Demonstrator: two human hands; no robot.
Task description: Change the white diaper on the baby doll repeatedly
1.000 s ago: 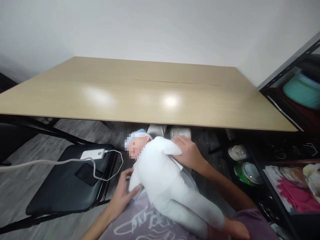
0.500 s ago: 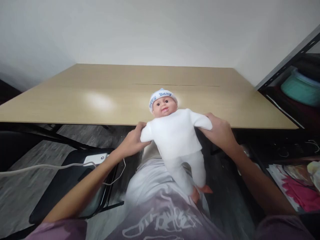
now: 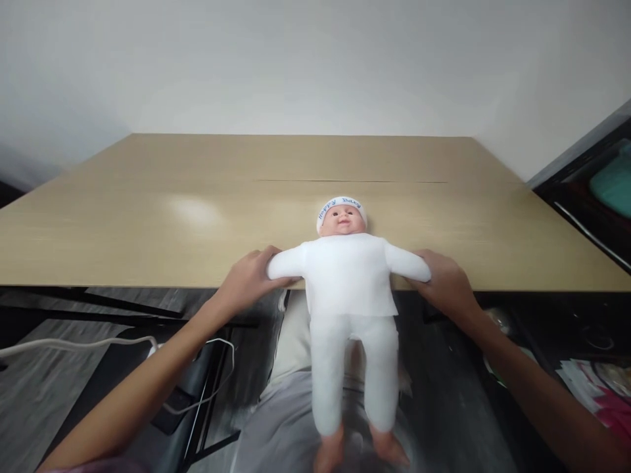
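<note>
A baby doll [image 3: 350, 276] in a white top and white trousers faces up, its arms stretched out sideways. It wears a white cap [image 3: 341, 205] with blue "Happy Baby" lettering. Its head and upper body are at the table's front edge, while the legs hang over my lap. My left hand [image 3: 254, 274] is closed round the sleeve end on the left of the picture. Round the other sleeve end, my right hand [image 3: 441, 279] is closed too. The doll's own hands are hidden.
A light wooden table [image 3: 197, 164] stretches back to a pale wall [image 3: 305, 66]. Below on the left is a black chair [image 3: 98, 387] with a white cable [image 3: 73, 343] across it. Dark shelving with a teal item [image 3: 614, 180] stands at right, papers and pink cloth [image 3: 614, 407] below.
The doll has straightened from a tilt, its arms now drawn out level and its head lower in the picture. Both hands still hold the sleeves. My view has shifted closer to the table.
</note>
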